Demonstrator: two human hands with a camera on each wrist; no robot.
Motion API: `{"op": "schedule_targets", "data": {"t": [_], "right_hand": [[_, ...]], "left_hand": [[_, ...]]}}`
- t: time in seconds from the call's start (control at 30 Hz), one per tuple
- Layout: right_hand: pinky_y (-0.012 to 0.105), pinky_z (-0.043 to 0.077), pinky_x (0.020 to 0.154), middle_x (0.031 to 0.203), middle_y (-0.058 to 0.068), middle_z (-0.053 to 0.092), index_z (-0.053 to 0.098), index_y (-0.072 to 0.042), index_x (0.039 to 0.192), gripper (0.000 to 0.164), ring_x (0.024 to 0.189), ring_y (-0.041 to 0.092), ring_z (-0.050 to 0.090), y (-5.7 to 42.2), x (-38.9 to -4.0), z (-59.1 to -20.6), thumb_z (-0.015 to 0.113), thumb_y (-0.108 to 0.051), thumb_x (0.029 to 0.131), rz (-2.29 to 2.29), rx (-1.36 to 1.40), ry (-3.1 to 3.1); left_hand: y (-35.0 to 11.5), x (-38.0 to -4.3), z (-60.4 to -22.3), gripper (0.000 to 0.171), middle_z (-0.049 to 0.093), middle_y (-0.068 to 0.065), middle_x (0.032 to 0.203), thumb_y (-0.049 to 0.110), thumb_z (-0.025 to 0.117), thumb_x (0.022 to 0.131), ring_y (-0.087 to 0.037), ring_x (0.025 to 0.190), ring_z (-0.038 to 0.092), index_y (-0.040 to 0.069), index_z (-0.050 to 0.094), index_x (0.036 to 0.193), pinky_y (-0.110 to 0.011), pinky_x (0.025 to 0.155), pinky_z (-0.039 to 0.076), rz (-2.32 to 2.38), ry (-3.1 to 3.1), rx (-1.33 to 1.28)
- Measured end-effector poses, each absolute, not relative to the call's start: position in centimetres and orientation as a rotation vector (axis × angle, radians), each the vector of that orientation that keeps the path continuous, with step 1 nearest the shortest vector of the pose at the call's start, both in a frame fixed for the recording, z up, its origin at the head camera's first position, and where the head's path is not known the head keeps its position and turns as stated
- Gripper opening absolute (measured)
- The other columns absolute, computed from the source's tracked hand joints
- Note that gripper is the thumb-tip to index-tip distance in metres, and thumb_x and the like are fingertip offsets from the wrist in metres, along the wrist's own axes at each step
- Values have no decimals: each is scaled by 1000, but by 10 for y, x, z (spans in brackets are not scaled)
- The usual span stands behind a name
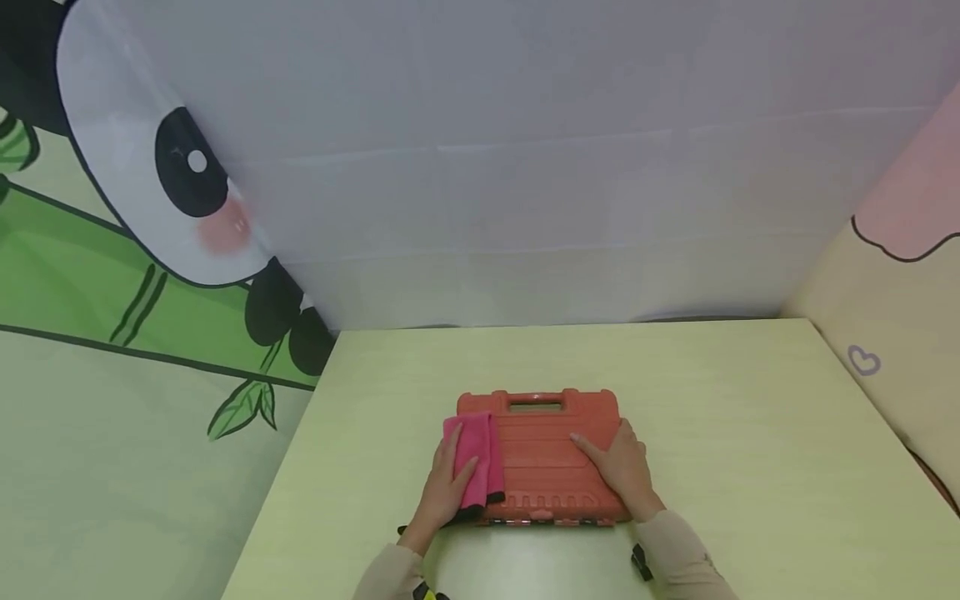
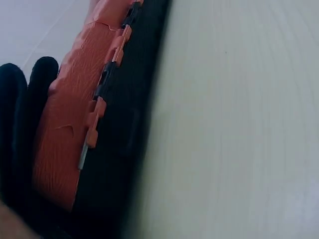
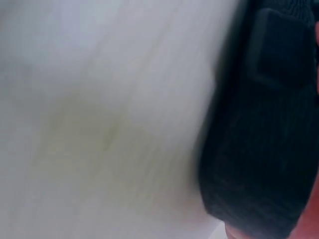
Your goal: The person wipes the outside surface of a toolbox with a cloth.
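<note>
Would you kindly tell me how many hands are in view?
2: the left hand is on the pink cloth at the left of the red case, and the right hand is at its right edge. No others seem hidden.

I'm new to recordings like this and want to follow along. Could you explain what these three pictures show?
There is no machine here: a person works with two bare hands. The widest picture comes from a camera worn on the head, looking forward and down. The other two come from cameras on the wrists, so they show close-ups, the right one blurred. On the pale table lies a red case with a carry handle at its far edge. Folded pink cloth lies over its left part. The left hand rests on that cloth; the right hand grips the case's right edge. The left-wrist picture shows the case's dark lower half.
</note>
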State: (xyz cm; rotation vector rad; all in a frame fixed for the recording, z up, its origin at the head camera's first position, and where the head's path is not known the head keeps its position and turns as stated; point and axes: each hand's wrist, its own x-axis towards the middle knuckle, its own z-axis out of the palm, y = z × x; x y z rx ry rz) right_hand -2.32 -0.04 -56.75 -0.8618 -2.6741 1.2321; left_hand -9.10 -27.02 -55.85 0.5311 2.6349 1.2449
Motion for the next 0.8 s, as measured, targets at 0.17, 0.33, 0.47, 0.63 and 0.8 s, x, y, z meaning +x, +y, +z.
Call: {"op": "schedule_targets", "data": {"t": [0.17,0.33,0.47,0.63,0.8], "right_hand": [[48,46,77,121,27,47,23,8,137,103,102,39,46,-1,-22,-568,58,-66,75,1218,-866,-2684],[45,48,64,113,30,49,21,10,135,109,92,36,50,-1,-21,-568,55,-72,72,1108,-880,-2756],[43,48,59,109,31,49,20,11,132,111,87,34,51,-3,-17,-570,55,-74,70,1045,-905,-2778],[45,49,62,113,33,47,18,11,135,115,89,35,51,-8,-14,-570,53,-76,69,1059,-915,-2783],[47,49,66,116,34,46,16,12,136,116,92,37,51,-12,-11,-570,53,-75,70,1064,-917,-2780]], "left_hand": [[-272,-88,-562,63,24,-25,145,37,47,94,-41,119,42,14,20,147,-59,93,39,1239,2640,563],[-269,-94,-563,67,25,-23,143,36,48,94,-39,120,40,12,17,147,-56,93,41,1235,2651,595],[-267,-103,-564,68,25,-25,143,35,48,94,-41,120,41,12,15,148,-57,93,41,1215,2657,630],[-266,-118,-559,66,27,-30,140,33,48,94,-44,117,44,8,16,147,-58,92,41,1127,2682,703],[-258,-144,-558,66,27,-32,139,32,46,95,-46,122,38,4,16,146,-59,96,37,1110,2661,777]]}}
